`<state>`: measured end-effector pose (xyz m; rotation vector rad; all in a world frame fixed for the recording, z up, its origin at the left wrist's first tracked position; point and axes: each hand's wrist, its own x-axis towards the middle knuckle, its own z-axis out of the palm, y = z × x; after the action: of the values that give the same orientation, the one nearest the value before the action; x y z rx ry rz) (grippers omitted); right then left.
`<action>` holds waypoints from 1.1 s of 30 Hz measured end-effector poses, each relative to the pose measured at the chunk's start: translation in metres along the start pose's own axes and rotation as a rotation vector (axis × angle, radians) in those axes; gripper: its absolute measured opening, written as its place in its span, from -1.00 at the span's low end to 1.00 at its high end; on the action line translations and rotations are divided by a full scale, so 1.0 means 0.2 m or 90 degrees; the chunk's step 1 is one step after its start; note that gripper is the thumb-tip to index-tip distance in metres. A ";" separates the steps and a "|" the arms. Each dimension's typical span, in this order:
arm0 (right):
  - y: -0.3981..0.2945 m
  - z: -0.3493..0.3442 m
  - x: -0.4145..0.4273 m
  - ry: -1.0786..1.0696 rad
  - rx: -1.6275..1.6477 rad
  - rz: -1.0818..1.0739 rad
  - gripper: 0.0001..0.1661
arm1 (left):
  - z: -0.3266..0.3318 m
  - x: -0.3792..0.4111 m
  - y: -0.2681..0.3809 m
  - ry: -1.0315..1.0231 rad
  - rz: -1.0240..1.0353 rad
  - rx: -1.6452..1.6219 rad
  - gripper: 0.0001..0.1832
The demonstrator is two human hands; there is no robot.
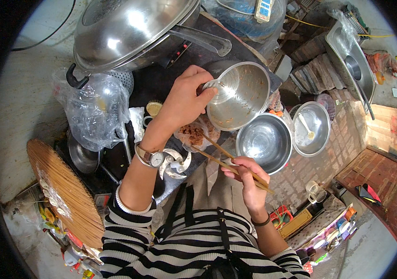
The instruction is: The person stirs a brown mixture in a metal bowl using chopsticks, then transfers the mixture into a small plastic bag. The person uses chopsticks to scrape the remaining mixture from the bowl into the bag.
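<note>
My left hand (191, 96) grips the rim of a steel pot (242, 101), tilted so that its inside faces me. Bits of reddish-brown food cling to the pot's wall. In my right hand (249, 179) is a pair of wooden chopsticks (219, 158). Their tips reach to a clear plastic bag (184, 136) holding reddish-brown minced food (195, 134), below the pot. A blade assembly with curved metal blades (177, 164) lies beside my left wrist. Right of the bag is a shiny steel bowl (266, 144).
A large lidded wok (132, 38) with a long handle fills the upper left. Nearby are a plastic-wrapped item (95, 108) and a round woven tray (69, 195). Another metal basin (313, 139), holding a light-coloured spoon (305, 123), sits at right, near a steel sink (345, 38).
</note>
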<state>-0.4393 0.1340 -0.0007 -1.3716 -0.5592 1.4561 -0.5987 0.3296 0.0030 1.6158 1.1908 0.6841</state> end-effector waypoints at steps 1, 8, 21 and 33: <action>0.00 -0.01 0.00 0.004 -0.001 0.015 -0.73 | 0.00 0.00 0.00 0.000 0.001 0.000 -0.82; 0.00 0.02 0.03 0.022 0.027 0.059 -0.71 | 0.00 0.00 -0.04 0.006 0.030 0.004 -0.82; -0.06 -0.02 0.00 0.050 0.057 0.076 -0.77 | -0.01 0.00 -0.01 0.001 0.012 0.001 -0.81; 0.03 -0.01 0.06 0.012 0.049 0.084 -0.76 | -0.01 0.01 -0.02 -0.006 0.004 -0.026 -0.81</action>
<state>-0.4380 0.1409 -0.0116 -1.3821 -0.4030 1.5521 -0.6012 0.3317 -0.0005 1.5883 1.1584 0.6998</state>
